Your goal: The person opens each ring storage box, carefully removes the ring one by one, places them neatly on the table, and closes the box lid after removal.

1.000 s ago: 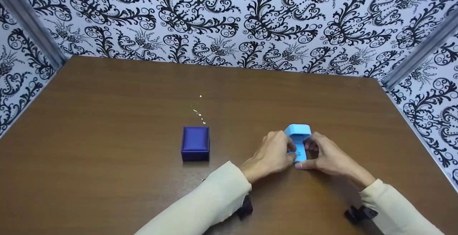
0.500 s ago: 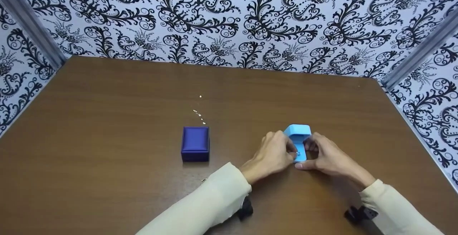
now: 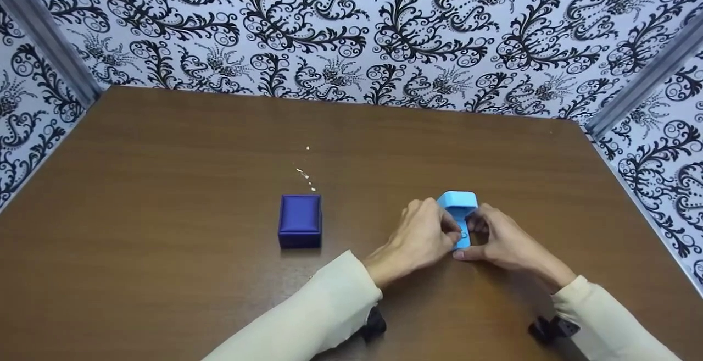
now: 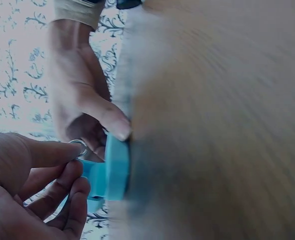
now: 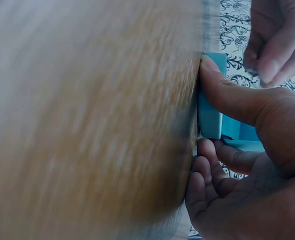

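Observation:
My left hand (image 3: 423,234) pinches a thin silver ring (image 4: 79,145) between thumb and forefinger, just over the light blue ring box (image 3: 458,201). The box stands on the table with its lid raised. My right hand (image 3: 502,240) grips the box's base from the right, thumb at the front and fingers behind, as the right wrist view also shows with the box's turquoise side (image 5: 211,117). To the left sits a dark blue box (image 3: 300,221) with its lid down, apart from both hands.
The brown wooden table (image 3: 165,196) ends at patterned black-and-white walls (image 3: 329,31). Small white flecks (image 3: 306,177) lie behind the dark blue box. A tiny shiny piece peeks out beside the left sleeve (image 3: 329,306).
The left hand has lifted slightly with the ring, which now shows above the box's base. The right hand and both boxes have stayed where they were.

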Demonstrator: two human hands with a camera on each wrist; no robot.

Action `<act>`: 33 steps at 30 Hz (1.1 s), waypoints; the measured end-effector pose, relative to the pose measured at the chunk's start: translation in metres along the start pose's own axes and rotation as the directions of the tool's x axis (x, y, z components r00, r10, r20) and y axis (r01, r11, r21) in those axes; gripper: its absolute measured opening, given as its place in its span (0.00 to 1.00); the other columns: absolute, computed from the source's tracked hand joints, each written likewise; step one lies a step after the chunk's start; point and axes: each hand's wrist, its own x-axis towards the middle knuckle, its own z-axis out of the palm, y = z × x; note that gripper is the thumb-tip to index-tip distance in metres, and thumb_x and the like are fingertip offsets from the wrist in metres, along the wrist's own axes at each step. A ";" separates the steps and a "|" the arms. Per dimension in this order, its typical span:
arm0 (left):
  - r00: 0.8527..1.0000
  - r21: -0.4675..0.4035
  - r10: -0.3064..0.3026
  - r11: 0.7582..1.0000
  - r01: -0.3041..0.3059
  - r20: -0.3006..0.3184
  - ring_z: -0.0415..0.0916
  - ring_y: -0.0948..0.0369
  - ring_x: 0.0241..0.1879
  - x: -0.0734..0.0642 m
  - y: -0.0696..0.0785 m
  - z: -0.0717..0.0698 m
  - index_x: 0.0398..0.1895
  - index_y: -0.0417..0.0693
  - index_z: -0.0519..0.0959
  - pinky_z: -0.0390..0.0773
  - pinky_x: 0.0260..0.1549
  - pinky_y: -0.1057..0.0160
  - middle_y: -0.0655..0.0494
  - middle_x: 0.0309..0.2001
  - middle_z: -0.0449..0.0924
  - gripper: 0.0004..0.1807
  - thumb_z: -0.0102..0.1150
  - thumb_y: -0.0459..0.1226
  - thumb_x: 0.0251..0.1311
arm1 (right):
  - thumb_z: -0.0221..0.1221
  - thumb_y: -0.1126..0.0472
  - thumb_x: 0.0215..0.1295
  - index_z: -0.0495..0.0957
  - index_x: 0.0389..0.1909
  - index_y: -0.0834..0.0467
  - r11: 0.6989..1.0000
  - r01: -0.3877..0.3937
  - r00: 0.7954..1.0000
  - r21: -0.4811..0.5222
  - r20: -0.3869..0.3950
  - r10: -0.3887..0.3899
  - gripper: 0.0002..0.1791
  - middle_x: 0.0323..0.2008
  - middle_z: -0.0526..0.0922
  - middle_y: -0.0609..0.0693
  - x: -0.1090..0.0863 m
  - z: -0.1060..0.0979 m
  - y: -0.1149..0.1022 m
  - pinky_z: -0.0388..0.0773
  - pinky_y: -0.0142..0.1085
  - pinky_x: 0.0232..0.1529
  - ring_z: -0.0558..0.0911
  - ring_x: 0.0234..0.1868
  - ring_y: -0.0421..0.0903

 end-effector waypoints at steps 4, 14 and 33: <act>0.999 -0.012 0.048 0.999 -0.048 -0.002 0.74 0.75 0.28 -0.005 0.003 -0.006 0.28 0.54 0.92 0.73 0.29 0.75 0.69 0.27 0.86 0.04 0.72 0.35 0.57 | 0.81 0.56 0.46 0.74 0.36 0.62 1.000 0.008 1.000 -0.008 0.003 -0.007 0.26 0.33 0.73 0.51 -0.001 0.000 0.000 0.68 0.33 0.33 0.71 0.33 0.45; 0.992 -0.008 0.086 0.996 -0.086 0.092 0.71 0.75 0.25 -0.022 0.007 -0.008 0.28 0.53 0.92 0.72 0.29 0.75 0.70 0.25 0.86 0.04 0.73 0.33 0.56 | 0.81 0.61 0.43 0.74 0.37 0.64 0.999 0.034 0.999 -0.027 -0.016 -0.034 0.27 0.34 0.74 0.51 -0.002 0.001 0.004 0.71 0.34 0.36 0.73 0.35 0.45; 0.959 0.157 -0.088 0.986 0.047 0.268 0.76 0.72 0.23 -0.037 0.011 0.016 0.17 0.61 0.88 0.76 0.28 0.72 0.72 0.17 0.81 0.10 0.80 0.37 0.48 | 0.81 0.57 0.46 0.73 0.37 0.66 0.999 -0.003 1.000 -0.035 -0.009 0.003 0.28 0.33 0.73 0.52 0.000 0.001 0.000 0.69 0.34 0.34 0.71 0.34 0.47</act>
